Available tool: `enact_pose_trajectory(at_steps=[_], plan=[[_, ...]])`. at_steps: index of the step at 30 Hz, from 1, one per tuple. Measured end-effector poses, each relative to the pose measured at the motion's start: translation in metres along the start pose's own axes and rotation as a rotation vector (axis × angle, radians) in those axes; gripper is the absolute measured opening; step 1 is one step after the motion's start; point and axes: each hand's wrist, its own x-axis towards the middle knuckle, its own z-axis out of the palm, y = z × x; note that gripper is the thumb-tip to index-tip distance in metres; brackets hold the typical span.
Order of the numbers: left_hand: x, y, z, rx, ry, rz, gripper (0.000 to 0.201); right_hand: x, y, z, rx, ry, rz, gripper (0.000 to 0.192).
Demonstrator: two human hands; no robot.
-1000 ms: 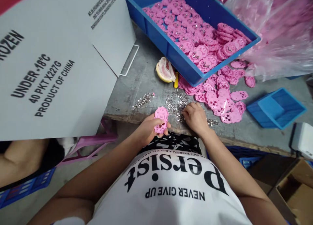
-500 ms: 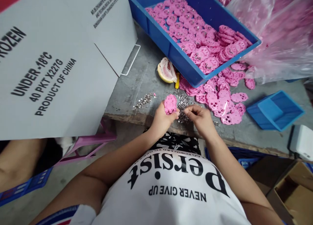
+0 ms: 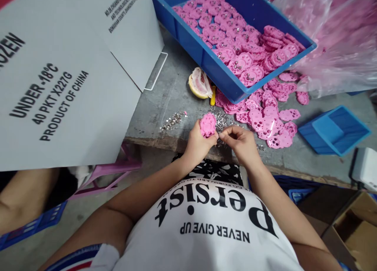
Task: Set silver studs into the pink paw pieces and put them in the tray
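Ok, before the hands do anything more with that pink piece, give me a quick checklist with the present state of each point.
1. Left hand grips the pink piece: ok, held above the table edge.
2. Right hand fingertips pinched beside the piece: ok.
3. Small metal part between the right fingertips: cannot tell, too small.
4. Supply of small metal parts within reach: ok, a heap lies on the table just behind the hands.
5. More loose pink pieces at hand: ok, piled to the right, beside the blue tray.
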Motion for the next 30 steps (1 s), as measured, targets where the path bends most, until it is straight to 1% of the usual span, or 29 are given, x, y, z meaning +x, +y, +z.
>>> enact_pose_trajectory(at_steps=[3,4,6,9,11,14,20,26,28,30], plan=[[-0.005,0.005,-0.001,-0.294,-0.12,-0.146,0.037,-0.003,-0.004,0.002,0.083,0.077,-0.048,0.014],[-0.006,0.007,-0.001,-0.36,-0.156,-0.185,0.044,-0.004,-0.006,0.003,0.097,0.086,-0.072,0.012],[-0.008,0.009,-0.001,-0.42,-0.195,-0.222,0.06,-0.007,-0.01,0.006,0.075,0.056,-0.113,0.013],[-0.01,0.012,0.001,-0.424,-0.202,-0.21,0.069,-0.009,-0.015,0.009,0.02,-0.026,-0.115,0.021],[-0.011,0.014,0.002,-0.421,-0.201,-0.21,0.071,-0.01,-0.016,0.01,0.01,-0.034,-0.095,0.023],[-0.013,0.015,0.002,-0.414,-0.216,-0.224,0.075,-0.01,-0.017,0.01,0.014,-0.03,-0.077,0.021],[-0.014,0.014,0.001,-0.41,-0.243,-0.227,0.076,-0.008,-0.015,0.008,-0.037,-0.104,-0.088,0.026],[-0.014,0.015,0.0,-0.366,-0.258,-0.274,0.082,-0.008,-0.015,0.006,-0.078,-0.126,-0.07,0.026],[-0.014,0.015,0.001,-0.357,-0.26,-0.301,0.082,-0.009,-0.015,0.007,-0.106,-0.121,-0.092,0.026],[-0.014,0.015,0.001,-0.368,-0.259,-0.314,0.08,-0.008,-0.013,0.009,-0.151,-0.089,-0.136,0.025]])
